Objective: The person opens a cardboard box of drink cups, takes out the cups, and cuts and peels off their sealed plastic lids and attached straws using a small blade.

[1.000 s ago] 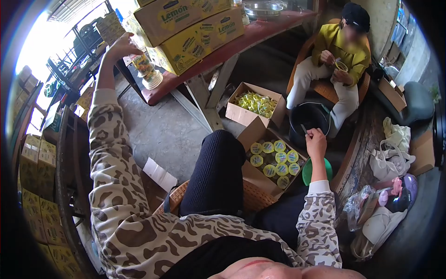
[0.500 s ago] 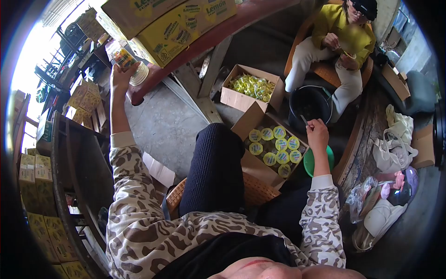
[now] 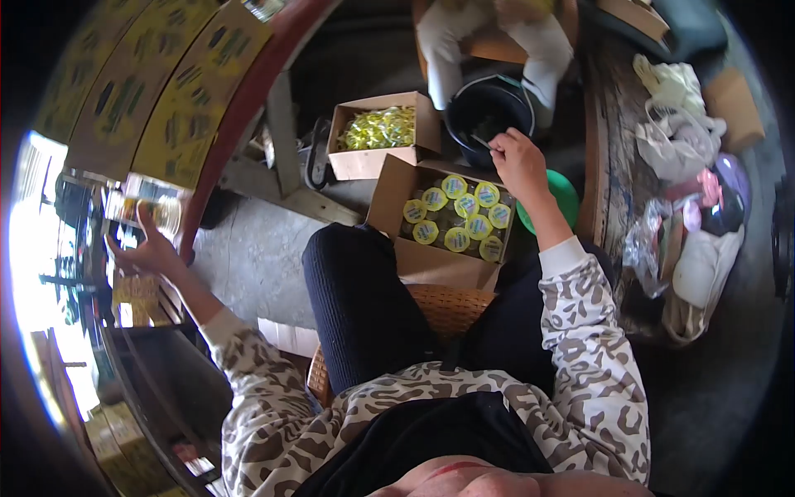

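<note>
My left hand [image 3: 147, 253] is at the far left with its fingers spread and nothing in it. Just beyond its thumb, a clear plastic jar [image 3: 168, 214] with a light lid lies beside the yellow cartons by the red table edge. My right hand [image 3: 517, 161] pinches a thin, slim tool [image 3: 480, 139], perhaps a small knife, over the rim of a black bucket [image 3: 489, 116]. Below that hand sits an open cardboard box [image 3: 447, 265] with several yellow-lidded cups [image 3: 457, 238] in it. A green basin [image 3: 563, 203] shows partly behind my right wrist.
Yellow printed cartons [image 3: 195, 108] stand on the red-edged table [image 3: 217, 137]. A cardboard box of yellow wrapped pieces [image 3: 377, 166] sits on the floor. Across from me a person's legs [image 3: 443, 50] flank the bucket. Bags and a white cap [image 3: 700, 269] lie to the right.
My left hand has let go of the jar, and its fingers have spread. The view has turned left, with the cartons looming larger. My right hand still holds the slim tool near the bucket.
</note>
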`<state>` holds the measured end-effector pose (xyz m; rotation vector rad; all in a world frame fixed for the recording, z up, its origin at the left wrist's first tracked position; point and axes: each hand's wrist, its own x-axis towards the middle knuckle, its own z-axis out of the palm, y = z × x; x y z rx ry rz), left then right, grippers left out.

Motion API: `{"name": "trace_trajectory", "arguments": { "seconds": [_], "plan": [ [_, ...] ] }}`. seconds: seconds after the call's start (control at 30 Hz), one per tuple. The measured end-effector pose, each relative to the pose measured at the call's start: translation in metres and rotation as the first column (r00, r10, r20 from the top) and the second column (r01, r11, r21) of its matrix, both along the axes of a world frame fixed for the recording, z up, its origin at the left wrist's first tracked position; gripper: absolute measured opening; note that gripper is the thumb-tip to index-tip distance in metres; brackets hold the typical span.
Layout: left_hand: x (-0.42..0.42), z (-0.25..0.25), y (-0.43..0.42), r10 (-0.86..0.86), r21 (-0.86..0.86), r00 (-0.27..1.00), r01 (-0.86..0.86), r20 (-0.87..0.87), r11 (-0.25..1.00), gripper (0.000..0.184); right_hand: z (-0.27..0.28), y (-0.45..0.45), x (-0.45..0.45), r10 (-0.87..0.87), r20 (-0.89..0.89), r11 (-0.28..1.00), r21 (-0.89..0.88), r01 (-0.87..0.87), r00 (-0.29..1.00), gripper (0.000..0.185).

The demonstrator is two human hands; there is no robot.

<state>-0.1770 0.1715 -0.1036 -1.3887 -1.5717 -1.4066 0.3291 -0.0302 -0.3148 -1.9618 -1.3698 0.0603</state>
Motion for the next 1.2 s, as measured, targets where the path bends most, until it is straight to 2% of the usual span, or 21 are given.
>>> {"name": "trace_trajectory", "arguments": {
  "seconds": [0.03, 0.1, 0.13, 0.17, 0.2, 0.27, 0.3, 0.33, 0.37, 0.4, 0.47, 0.53, 0.57, 0.63, 0.67, 0.73, 0.87, 0.93, 0.97, 1.03, 1.2],
  "plan": [
    [0.023, 0.002, -0.012, -0.059, 0.12, 0.992, 0.072, -0.112, 0.99, 0.078, 0.001, 0.0, 0.004, -0.029, -0.009, 1.0, -0.005, 0.029, 1.0, 0.006],
    [0.07, -0.01, -0.017, -0.21, 0.141, 0.961, 0.236, -0.178, 0.962, 0.066, 0.003, -0.001, 0.01, -0.036, 0.009, 0.999, 0.014, 0.036, 0.999, 0.005],
    [0.124, -0.009, -0.037, -0.368, 0.087, 0.901, 0.396, -0.231, 0.914, 0.055, 0.005, -0.001, 0.013, -0.052, 0.006, 0.999, 0.006, 0.052, 0.999, 0.005],
    [0.164, -0.027, -0.042, -0.636, 0.051, 0.757, 0.649, -0.148, 0.759, 0.044, 0.007, 0.0, 0.014, -0.052, 0.003, 0.998, 0.021, 0.052, 0.999, 0.005],
    [0.196, -0.029, -0.05, -0.603, -0.105, 0.685, 0.621, -0.408, 0.777, 0.035, 0.009, -0.001, 0.015, -0.051, 0.001, 0.998, 0.036, 0.051, 0.999, 0.004],
    [0.259, -0.056, -0.058, -0.857, -0.466, 0.394, 0.721, -0.332, 0.512, 0.031, 0.014, -0.003, 0.016, -0.072, 0.013, 0.997, 0.036, 0.071, 0.997, 0.004],
    [0.285, -0.078, -0.053, -0.97, -0.638, 0.196, 0.731, -0.145, 0.244, 0.035, 0.015, -0.003, 0.018, -0.08, 0.012, 0.996, 0.027, 0.08, 0.997, 0.004],
    [0.302, -0.11, -0.044, -0.995, -0.756, 0.099, 0.651, -0.011, 0.073, 0.039, 0.016, -0.004, 0.02, -0.091, 0.009, 0.996, 0.018, 0.09, 0.996, 0.005],
    [0.316, -0.143, -0.039, -0.994, -0.859, 0.07, 0.51, 0.078, -0.032, 0.043, 0.016, -0.005, 0.022, -0.105, 0.025, 0.994, 0.028, 0.105, 0.994, 0.006],
    [0.329, -0.175, -0.034, -0.984, -0.926, 0.056, 0.351, 0.169, -0.139, 0.048, 0.016, -0.007, 0.024, -0.121, 0.024, 0.992, 0.021, 0.121, 0.992, 0.006],
    [0.355, -0.229, -0.022, -0.974, -0.977, 0.08, 0.007, 0.212, -0.212, 0.054, 0.013, -0.009, 0.031, -0.131, -0.012, 0.991, 0.012, 0.132, 0.991, 0.007],
    [0.365, -0.3, -0.007, -0.99, -0.982, 0.058, -0.134, 0.127, -0.134, 0.055, 0.008, -0.011, 0.038, -0.137, -0.023, 0.991, 0.0, 0.137, 0.99, 0.006],
    [0.367, -0.322, -0.005, -0.99, -0.981, 0.046, -0.134, 0.135, -0.14, 0.055, 0.006, -0.012, 0.041, -0.13, -0.035, 0.992, -0.003, 0.13, 0.991, 0.006],
    [0.363, -0.363, -0.009, -0.96, -0.964, 0.214, -0.154, 0.183, -0.218, 0.051, 0.004, -0.01, 0.044, -0.137, -0.033, 0.99, -0.026, 0.136, 0.99, 0.006],
    [0.357, -0.398, -0.009, -0.96, -0.961, 0.202, -0.156, 0.195, -0.228, 0.051, 0.005, -0.009, 0.045, -0.131, -0.032, 0.991, -0.043, 0.129, 0.991, 0.006],
    [0.339, -0.462, -0.015, -0.959, -0.97, 0.142, 0.056, 0.244, -0.238, 0.048, 0.005, -0.009, 0.046, -0.13, -0.042, 0.99, -0.062, 0.127, 0.991, 0.006],
    [0.337, -0.474, -0.067, -0.923, -0.942, 0.201, 0.003, 0.329, -0.335, 0.043, -0.001, -0.003, 0.047, -0.107, -0.035, 0.994, 0.0, 0.107, 0.994, 0.008],
    [0.334, -0.507, -0.081, -0.891, -0.912, 0.22, 0.205, 0.398, -0.356, 0.037, 0.0, -0.002, 0.048, -0.113, -0.057, 0.992, -0.055, 0.11, 0.992, 0.007],
    [0.338, -0.508, -0.084, -0.891, -0.91, 0.213, 0.211, 0.4, -0.358, 0.037, -0.003, -0.001, 0.049, -0.107, -0.07, 0.994, -0.046, 0.104, 0.992, 0.007],
    [0.339, -0.516, -0.094, -0.848, -0.906, 0.343, 0.275, 0.404, -0.321, 0.026, -0.004, -0.001, 0.05, -0.119, -0.079, 0.992, -0.05, 0.115, 0.99, 0.007],
    [0.341, -0.525, -0.089, -0.812, -0.882, 0.355, 0.273, 0.463, -0.384, 0.011, -0.002, -0.003, 0.054, -0.149, -0.072, 0.987, -0.078, 0.143, 0.986, 0.007]
  ]
}}
